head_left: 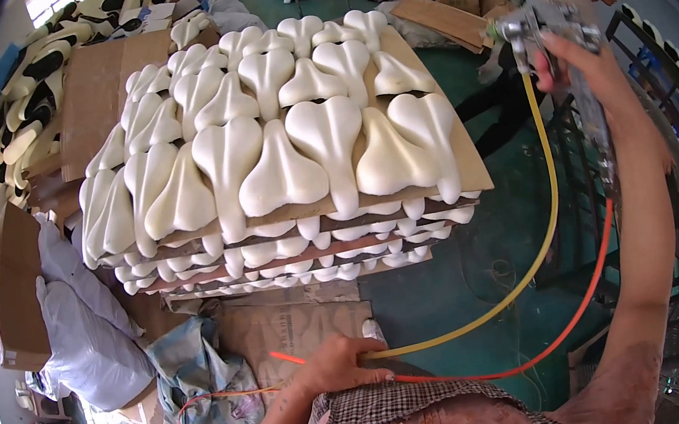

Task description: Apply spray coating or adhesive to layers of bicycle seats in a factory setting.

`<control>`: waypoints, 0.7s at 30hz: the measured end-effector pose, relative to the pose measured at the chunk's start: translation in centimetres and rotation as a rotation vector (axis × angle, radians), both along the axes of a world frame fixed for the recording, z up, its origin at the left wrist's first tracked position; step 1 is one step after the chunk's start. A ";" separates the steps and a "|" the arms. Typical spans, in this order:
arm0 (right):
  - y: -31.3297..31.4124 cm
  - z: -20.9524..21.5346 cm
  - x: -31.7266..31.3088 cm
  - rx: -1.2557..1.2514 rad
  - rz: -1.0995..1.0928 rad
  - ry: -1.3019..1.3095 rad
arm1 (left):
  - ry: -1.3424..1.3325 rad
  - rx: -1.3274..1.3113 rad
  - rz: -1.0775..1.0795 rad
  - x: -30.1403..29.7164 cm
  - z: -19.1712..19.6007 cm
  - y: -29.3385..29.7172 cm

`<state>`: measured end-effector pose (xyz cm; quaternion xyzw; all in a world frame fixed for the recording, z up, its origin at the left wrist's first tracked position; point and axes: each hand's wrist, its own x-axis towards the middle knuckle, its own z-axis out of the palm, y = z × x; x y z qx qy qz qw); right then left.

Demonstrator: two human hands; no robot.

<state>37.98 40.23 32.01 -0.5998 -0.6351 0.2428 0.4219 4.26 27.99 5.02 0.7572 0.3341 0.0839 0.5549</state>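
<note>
Filling the middle, a white foam stack (286, 167) is borne on boards (470, 162). Nearer, a yellow hose (552, 162) and an orange hose (498, 375) are gripped by the left hand (336, 365); right of the stack, a crosswise spray gun (539, 21) is clasped by the right hand (582, 64), fingers curled.
</note>
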 end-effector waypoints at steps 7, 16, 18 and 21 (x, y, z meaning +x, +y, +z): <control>-2.0 0.9 -2.5 0.040 0.076 -0.073 | 0.056 -0.019 0.178 -4.4 1.9 -5.0; -5.6 0.2 -3.2 -0.067 0.069 -0.153 | 0.033 0.001 0.116 -6.0 2.7 -7.3; -6.5 0.3 -3.5 -0.059 0.027 -0.099 | 0.037 0.014 0.082 -5.8 2.9 -7.2; -8.5 0.2 -3.1 -0.017 -0.034 -0.111 | 0.035 0.043 0.026 -5.7 3.6 -7.3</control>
